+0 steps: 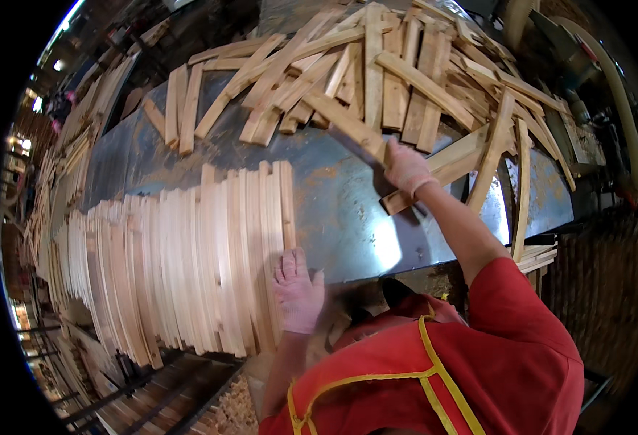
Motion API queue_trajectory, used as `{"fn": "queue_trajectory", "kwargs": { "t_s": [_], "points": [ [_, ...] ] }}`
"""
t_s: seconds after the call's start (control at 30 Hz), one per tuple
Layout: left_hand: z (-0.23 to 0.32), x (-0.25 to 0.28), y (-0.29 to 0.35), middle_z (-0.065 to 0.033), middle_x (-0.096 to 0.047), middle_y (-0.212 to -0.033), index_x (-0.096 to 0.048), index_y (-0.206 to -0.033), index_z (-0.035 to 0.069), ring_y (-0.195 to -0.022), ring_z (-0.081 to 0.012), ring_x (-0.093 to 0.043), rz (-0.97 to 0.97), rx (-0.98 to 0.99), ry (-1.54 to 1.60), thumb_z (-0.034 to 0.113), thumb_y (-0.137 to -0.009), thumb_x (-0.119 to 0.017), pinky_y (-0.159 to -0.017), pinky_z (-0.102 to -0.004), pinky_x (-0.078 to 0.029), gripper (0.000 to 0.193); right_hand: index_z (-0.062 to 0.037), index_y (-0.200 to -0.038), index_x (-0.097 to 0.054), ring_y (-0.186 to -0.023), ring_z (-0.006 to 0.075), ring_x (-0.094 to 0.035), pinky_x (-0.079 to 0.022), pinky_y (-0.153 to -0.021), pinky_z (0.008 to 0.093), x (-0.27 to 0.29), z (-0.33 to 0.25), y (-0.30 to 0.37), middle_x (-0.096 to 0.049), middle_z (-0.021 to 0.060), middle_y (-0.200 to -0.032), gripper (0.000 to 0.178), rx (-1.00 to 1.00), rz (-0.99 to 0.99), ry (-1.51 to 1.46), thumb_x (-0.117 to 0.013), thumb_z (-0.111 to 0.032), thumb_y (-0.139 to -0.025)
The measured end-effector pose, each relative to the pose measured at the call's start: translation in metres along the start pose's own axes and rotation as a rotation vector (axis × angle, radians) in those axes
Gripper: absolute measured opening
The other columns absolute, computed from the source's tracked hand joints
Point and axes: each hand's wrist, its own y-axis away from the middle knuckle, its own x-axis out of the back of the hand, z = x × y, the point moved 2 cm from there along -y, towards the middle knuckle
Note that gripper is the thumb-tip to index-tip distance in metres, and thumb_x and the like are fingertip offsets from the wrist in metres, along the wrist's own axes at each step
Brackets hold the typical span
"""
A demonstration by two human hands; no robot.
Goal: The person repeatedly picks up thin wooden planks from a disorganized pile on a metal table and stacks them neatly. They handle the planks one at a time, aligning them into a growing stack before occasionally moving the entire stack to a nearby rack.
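Note:
My right hand (408,168), in a pale pink work glove, reaches across the metal table and grips the near end of a wooden board (349,129). That board slants away to the left, its far end by a loose heap of boards (424,76). My left hand (299,291), gloved alike, lies with its fingers stretched out against the right side of a tight row of boards (210,254). These stand side by side, their ends roughly lined up. Just under my right hand, another board (453,161) lies aslant, partly hidden by the glove and wrist.
The blue-grey metal table (333,210) has sawdust on it and a bright glare spot. Two boards (520,188) hang toward its right edge. Further stacks of wood (90,138) stand at the left. A curved hose or pipe (620,109) rises at the far right.

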Motion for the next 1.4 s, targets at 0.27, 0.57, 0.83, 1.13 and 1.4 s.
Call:
{"fn": "queue_trajectory", "kwargs": {
  "t_s": [0.27, 0.57, 0.83, 1.13, 1.4],
  "points": [
    [0.053, -0.092, -0.052, -0.0098, -0.061, -0.139, -0.048, -0.155, 0.003, -0.12, -0.0204, -0.061, -0.269, 0.477, 1.692, 0.014, -0.097, -0.07, -0.105, -0.0353, -0.05, 0.063, -0.0059, -0.133, -0.057, -0.115, 0.0427, -0.066, -0.054, -0.099, 0.0477, 0.045, 0.049, 0.063, -0.069, 0.0262, -0.119, 0.064, -0.095, 0.155, -0.459, -0.078, -0.035, -0.08],
    [0.048, -0.065, -0.049, -0.0067, -0.072, -0.112, -0.064, -0.137, -0.002, -0.102, -0.0168, -0.067, -0.173, 0.434, 1.29, 0.005, -0.089, -0.067, -0.092, -0.0307, -0.054, 0.048, -0.0069, -0.138, -0.051, -0.123, 0.0487, -0.062, -0.052, -0.102, 0.0534, 0.035, 0.218, 0.026, -0.058, 0.0266, -0.14, 0.076, -0.545, 0.613, -0.088, -0.083, -0.036, -0.077],
    [0.005, -0.014, 0.015, -0.0158, -0.057, -0.142, -0.057, -0.147, 0.005, -0.131, -0.0334, -0.055, 0.253, 0.098, -0.144, 0.021, -0.091, -0.07, -0.113, -0.0449, -0.044, 0.06, -0.0004, -0.131, -0.056, -0.103, 0.0392, -0.071, -0.054, -0.093, 0.0468, 0.003, 0.217, 0.083, -0.072, 0.0231, -0.114, 0.061, -0.795, 0.633, -0.567, -0.084, -0.025, -0.082],
    [-0.045, -0.019, 0.03, -0.0152, -0.042, -0.161, -0.047, -0.155, 0.009, -0.145, -0.037, -0.041, 0.072, 0.02, -0.053, 0.043, -0.093, -0.069, -0.119, -0.0506, -0.034, 0.074, 0.0006, -0.132, -0.061, -0.087, 0.0227, -0.067, -0.058, -0.082, 0.0358, -0.08, -0.031, 0.178, -0.067, 0.009, -0.099, 0.044, -0.437, -0.086, -2.027, -0.066, -0.01, -0.089],
    [0.022, 0.025, 0.011, -0.0218, -0.068, -0.134, -0.051, -0.148, -0.002, -0.124, -0.0339, -0.066, -0.268, 0.09, 0.672, 0.039, -0.089, -0.079, -0.105, -0.0397, -0.051, 0.077, -0.0045, -0.137, -0.063, -0.111, 0.0195, -0.06, -0.047, -0.104, 0.0357, -0.14, -0.109, 0.195, -0.068, 0.0075, -0.119, 0.05, -0.174, -0.52, -1.597, -0.071, -0.036, -0.098]
  ]
}}
